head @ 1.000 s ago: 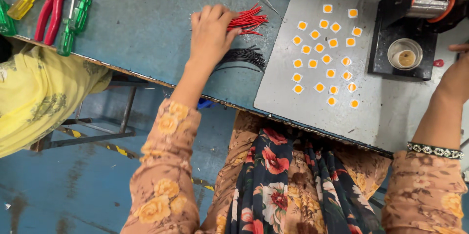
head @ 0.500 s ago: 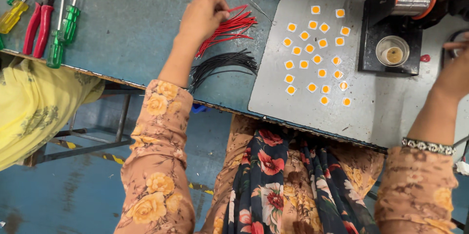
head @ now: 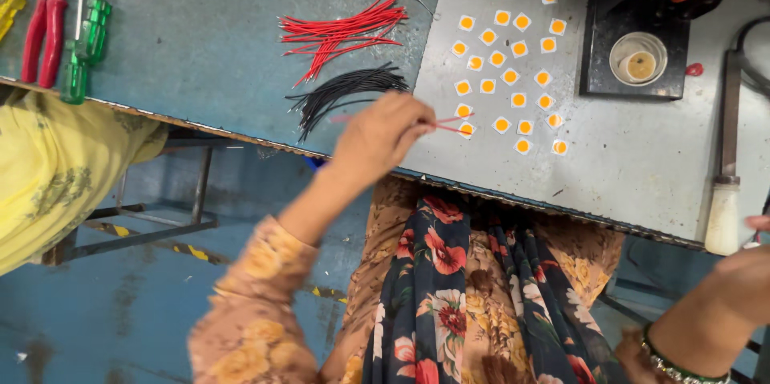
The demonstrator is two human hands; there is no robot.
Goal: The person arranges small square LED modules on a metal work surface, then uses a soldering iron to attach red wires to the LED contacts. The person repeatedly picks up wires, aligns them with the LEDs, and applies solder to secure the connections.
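Your left hand [head: 377, 137], at mid-frame, pinches one red wire [head: 449, 123] over the grey plate [head: 642, 151]; keep its tip level nearing the orange-centred squares [head: 501, 124]. Your right hand [head: 742, 272], lower right, is half out of view; I cannot tell its grip.

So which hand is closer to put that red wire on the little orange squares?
The left hand, most likely. It pinches the red wire, whose tip lies by the nearest orange squares on the grey plate. The right hand sits off the bench edge, far from them.
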